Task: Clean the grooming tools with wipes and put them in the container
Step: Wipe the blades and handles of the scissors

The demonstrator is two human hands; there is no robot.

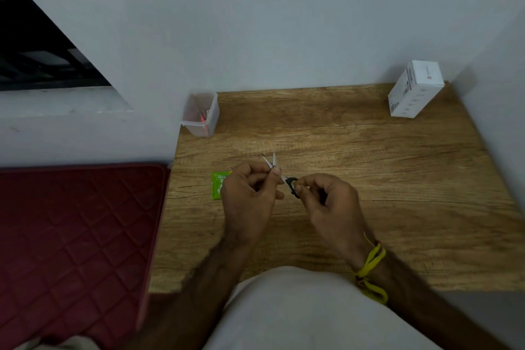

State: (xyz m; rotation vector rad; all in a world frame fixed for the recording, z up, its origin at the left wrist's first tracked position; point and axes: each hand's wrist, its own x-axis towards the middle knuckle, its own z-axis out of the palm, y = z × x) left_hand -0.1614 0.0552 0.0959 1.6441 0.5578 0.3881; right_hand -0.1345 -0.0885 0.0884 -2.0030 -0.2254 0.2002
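Wood-grain bench (369, 150) is where it's all laid out, and a small pair of scissors (272, 163) is held just above it, about mid-bench. The black handle is pinched by the right hand (326, 202), while the blades are gripped by the left hand (247, 193), thumb and fingers curled round them. A wipe may be tucked in that grip, but it can't be made out. The two tips are spread and poke out past the left fingers, pointing away toward the far side.

So the long axis runs from near-right at the handle to far-left at the tips. That line points roughly at the clear plastic container (200, 113), which is standing at the far left corner with something reddish already inside. The left hand is the nearer one to it, so the drop-off would probably be easiest from that side.

A green wipe sachet (217, 186) is lying flat just left of the left hand. A white box (414, 88) is parked at the far right corner.
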